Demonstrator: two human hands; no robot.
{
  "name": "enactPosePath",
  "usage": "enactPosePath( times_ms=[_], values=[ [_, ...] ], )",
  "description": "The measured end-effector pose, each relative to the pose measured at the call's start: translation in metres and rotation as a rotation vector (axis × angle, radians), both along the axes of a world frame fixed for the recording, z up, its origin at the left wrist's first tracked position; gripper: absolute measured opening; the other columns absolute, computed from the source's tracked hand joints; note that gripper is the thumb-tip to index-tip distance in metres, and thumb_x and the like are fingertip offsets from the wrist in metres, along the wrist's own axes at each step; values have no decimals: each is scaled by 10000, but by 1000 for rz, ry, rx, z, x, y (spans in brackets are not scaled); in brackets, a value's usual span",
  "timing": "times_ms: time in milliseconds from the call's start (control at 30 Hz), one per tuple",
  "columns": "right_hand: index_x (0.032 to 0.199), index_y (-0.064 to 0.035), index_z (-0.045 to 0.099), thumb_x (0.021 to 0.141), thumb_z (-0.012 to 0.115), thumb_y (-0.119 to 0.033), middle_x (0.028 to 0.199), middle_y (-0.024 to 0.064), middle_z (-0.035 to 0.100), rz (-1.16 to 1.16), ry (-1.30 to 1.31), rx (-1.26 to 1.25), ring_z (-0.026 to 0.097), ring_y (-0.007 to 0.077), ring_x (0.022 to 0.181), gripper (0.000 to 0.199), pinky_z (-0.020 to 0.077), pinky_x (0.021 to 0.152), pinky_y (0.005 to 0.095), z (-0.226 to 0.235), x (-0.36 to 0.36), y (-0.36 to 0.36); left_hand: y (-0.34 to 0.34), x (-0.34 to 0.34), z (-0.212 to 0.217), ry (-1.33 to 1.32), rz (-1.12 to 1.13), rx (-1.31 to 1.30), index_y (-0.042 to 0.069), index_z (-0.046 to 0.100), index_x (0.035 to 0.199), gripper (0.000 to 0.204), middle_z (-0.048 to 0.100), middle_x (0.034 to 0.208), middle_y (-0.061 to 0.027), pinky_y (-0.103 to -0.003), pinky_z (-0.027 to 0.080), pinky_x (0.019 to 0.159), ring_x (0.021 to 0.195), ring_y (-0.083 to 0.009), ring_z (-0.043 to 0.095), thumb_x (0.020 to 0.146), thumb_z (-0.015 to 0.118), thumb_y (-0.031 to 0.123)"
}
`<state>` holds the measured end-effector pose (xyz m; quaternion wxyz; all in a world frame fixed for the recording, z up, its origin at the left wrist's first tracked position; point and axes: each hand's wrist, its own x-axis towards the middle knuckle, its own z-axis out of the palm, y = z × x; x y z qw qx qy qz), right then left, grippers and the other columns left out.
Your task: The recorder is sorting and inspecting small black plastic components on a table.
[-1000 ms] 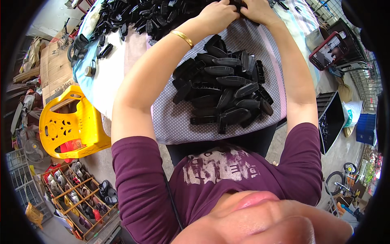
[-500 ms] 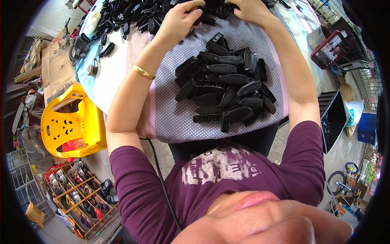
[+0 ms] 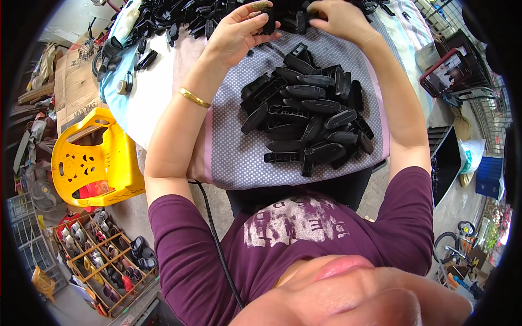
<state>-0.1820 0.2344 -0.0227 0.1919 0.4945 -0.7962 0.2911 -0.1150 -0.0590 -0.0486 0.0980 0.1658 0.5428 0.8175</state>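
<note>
At twelve o'clock on the worktop (image 3: 163, 92), our left hand (image 3: 236, 35) closes its grip around a small black plastic part (image 3: 268, 20), thumb and fingers pinching it just above the cloth. Our right hand (image 3: 340, 19) sits just beside it toward one o'clock, fingers curled over another dark piece at the edge of the far heap; we cannot tell whether that grip is truly shut, since the fingertips are hidden among the parts. A gold bangle (image 3: 194, 98) rides the left wrist.

We judge the step in hand to be fitting or sorting one part between both hands. The next move seems to call for steadying the part with the left while the right aligns against it, working by feel, as the pieces are small and all alike in colour.

Nearer us, at the centre, a pile of finished black pieces (image 3: 310, 119) lies on the dotted grey cloth (image 3: 239, 157). Beyond, at eleven o'clock, a loose heap of black parts (image 3: 179, 22) spreads over the worktop. At nine o'clock stands a yellow plastic chair (image 3: 92, 157); at two o'clock a phone (image 3: 447, 70) rests on a stand.
</note>
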Motion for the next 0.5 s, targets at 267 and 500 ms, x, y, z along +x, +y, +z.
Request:
enactPosePath(
  times_ms=[267, 500],
  values=[
    [996, -44, 732, 812, 705, -239, 973, 226, 723, -399, -120, 470, 703, 391, 929, 270, 560, 817, 489, 5, 3, -20, 3, 8, 4, -13, 36, 2, 0, 614, 1353, 339, 692, 1178, -113, -361, 589, 972, 1079, -232, 701, 1030, 632, 101],
    [1278, 1, 601, 1022, 533, -93, 971, 65, 712, 71, -858, -341, 650, 109, 791, 281, 544, 650, 257, 9, 21, -54, 14, 12, -3, -129, 187, 66, 44, 565, 1390, 361, 692, 1076, -42, -325, 612, 828, 939, -154, 691, 1030, 583, 32]
  ],
)
